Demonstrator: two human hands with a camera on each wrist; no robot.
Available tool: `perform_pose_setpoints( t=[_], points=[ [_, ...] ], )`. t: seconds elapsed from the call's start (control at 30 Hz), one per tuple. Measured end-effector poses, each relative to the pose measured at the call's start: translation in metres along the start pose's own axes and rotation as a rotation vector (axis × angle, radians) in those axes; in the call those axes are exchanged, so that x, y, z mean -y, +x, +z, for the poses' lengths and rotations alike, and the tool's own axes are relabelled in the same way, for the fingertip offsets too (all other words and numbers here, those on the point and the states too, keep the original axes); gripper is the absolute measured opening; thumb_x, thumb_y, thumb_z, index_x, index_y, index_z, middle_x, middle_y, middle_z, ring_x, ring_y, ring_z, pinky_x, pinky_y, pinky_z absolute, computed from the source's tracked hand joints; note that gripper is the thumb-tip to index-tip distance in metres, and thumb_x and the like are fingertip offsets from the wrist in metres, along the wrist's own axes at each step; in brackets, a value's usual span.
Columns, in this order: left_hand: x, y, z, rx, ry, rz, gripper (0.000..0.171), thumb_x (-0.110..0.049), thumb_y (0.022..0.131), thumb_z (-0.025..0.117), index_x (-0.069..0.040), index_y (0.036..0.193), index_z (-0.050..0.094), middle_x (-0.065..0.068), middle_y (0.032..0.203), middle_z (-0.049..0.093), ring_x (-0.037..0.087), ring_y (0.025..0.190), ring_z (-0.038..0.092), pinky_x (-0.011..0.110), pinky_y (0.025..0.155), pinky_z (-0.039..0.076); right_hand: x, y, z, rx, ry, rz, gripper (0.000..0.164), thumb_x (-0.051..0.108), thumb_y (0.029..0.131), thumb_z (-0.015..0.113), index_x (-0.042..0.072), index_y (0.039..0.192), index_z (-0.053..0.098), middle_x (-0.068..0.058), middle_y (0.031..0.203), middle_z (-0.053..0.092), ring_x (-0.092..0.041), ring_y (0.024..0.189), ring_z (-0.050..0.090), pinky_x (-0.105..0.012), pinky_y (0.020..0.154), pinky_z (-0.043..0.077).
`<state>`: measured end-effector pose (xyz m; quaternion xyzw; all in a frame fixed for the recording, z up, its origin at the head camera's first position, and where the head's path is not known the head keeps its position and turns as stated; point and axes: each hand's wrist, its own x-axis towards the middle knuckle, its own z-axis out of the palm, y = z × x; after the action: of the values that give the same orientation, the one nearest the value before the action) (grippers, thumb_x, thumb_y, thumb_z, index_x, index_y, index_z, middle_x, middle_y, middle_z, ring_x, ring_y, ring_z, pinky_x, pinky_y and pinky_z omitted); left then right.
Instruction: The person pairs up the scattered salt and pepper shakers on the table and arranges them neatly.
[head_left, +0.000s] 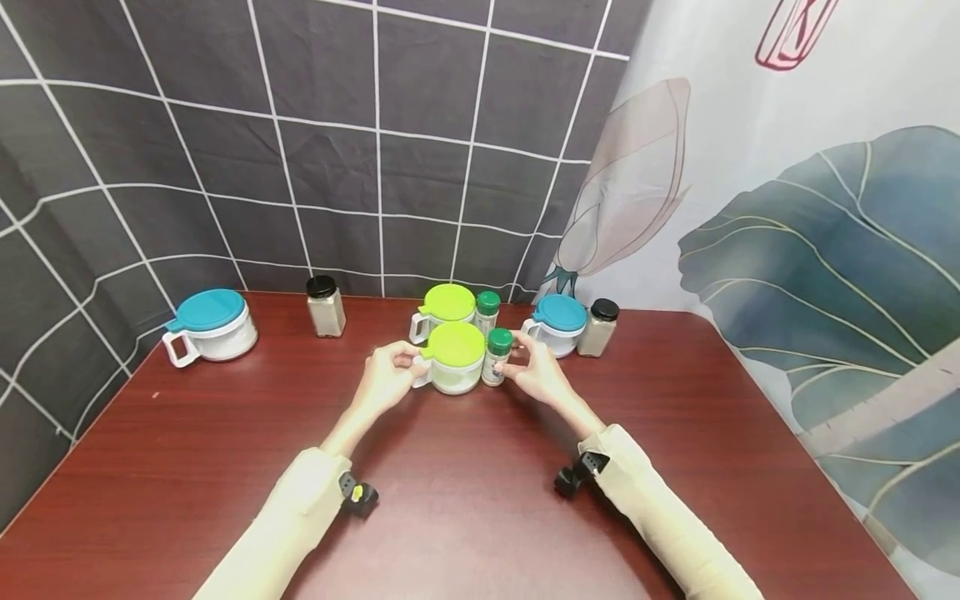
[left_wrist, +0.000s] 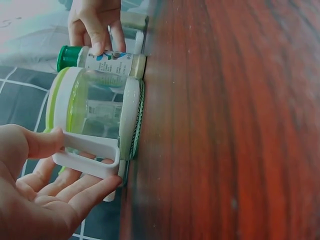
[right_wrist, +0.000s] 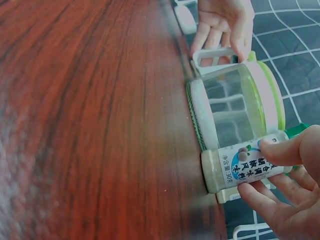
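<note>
My left hand [head_left: 386, 377] holds the white handle [left_wrist: 90, 155] of the front seasoning jar [head_left: 456, 367], a clear pot with a lime-green lid, thumb on top and fingers beneath. Pressed close to its right side is a green-capped pepper shaker [right_wrist: 250, 160] with a printed label. My right hand [head_left: 542, 373] grips that shaker between thumb and fingers. Both items stand upright on the table. Right behind them are a second lime-lidded jar [head_left: 448, 302] and another green-capped shaker [head_left: 487, 307], partly hidden by the front pair.
On the right stand a blue-lidded jar [head_left: 558, 321] and a black-capped square shaker [head_left: 597, 329]. Farther left are another black-capped shaker [head_left: 327, 312] and a blue-lidded jar [head_left: 213, 325]. A dark checked curtain [head_left: 322, 167] hangs behind the reddish wooden table [head_left: 465, 500].
</note>
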<state>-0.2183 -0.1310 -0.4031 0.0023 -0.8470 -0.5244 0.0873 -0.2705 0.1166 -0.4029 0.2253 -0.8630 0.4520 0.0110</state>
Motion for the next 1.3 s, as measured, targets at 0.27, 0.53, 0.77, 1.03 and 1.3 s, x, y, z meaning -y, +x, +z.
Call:
perform_pose_setpoints(
  t=[0.27,0.53,0.77,1.03,1.3],
  points=[
    [-0.003,-0.003,0.003,-0.013,-0.019,-0.012,0.022,-0.009,0.084,0.07,0.003,0.102,0.067,0.022,0.101,0.071,0.034,0.099,0.068,0.044,0.089,0.053,0.0,-0.001,0.001,-0.005,0.016,0.011,0.051,-0.002,0.082,0.07,-0.004,0.129,0.052,-0.024,0.121,0.063,-0.038,0.111,0.063,-0.048,0.098,0.048],
    [-0.001,-0.005,0.005,-0.048,-0.007,-0.014,0.023,-0.009,0.084,0.069,0.003,0.104,0.067,0.023,0.101,0.071,0.034,0.098,0.068,0.044,0.088,0.053,0.006,-0.004,0.003,-0.008,-0.027,0.025,0.05,0.0,0.084,0.068,-0.004,0.131,0.052,-0.023,0.123,0.062,-0.035,0.116,0.059,-0.049,0.102,0.044],
    [-0.001,-0.005,0.006,-0.038,0.005,-0.01,0.026,-0.012,0.085,0.069,0.002,0.106,0.067,0.023,0.103,0.071,0.034,0.099,0.068,0.045,0.089,0.053,0.01,-0.004,0.006,-0.017,0.025,0.078,0.052,0.002,0.085,0.066,-0.004,0.133,0.049,-0.024,0.127,0.059,-0.033,0.118,0.055,-0.046,0.098,0.049],
    [-0.001,-0.006,0.0,0.005,0.017,-0.024,0.029,-0.015,0.086,0.068,0.001,0.111,0.065,0.021,0.109,0.07,0.033,0.106,0.066,0.046,0.093,0.05,0.015,-0.001,0.01,-0.058,0.124,0.091,0.064,0.0,0.082,0.068,0.003,0.14,0.043,-0.023,0.123,0.06,-0.033,0.113,0.058,-0.047,0.099,0.048],
    [-0.006,-0.01,-0.012,0.038,-0.007,0.041,0.032,-0.01,0.09,0.064,0.0,0.12,0.064,0.019,0.115,0.069,0.033,0.105,0.067,0.042,0.092,0.052,0.032,-0.005,0.005,-0.128,0.113,0.022,0.06,-0.002,0.083,0.066,-0.004,0.138,0.044,-0.024,0.136,0.051,-0.039,0.123,0.05,-0.051,0.105,0.041]
  ],
)
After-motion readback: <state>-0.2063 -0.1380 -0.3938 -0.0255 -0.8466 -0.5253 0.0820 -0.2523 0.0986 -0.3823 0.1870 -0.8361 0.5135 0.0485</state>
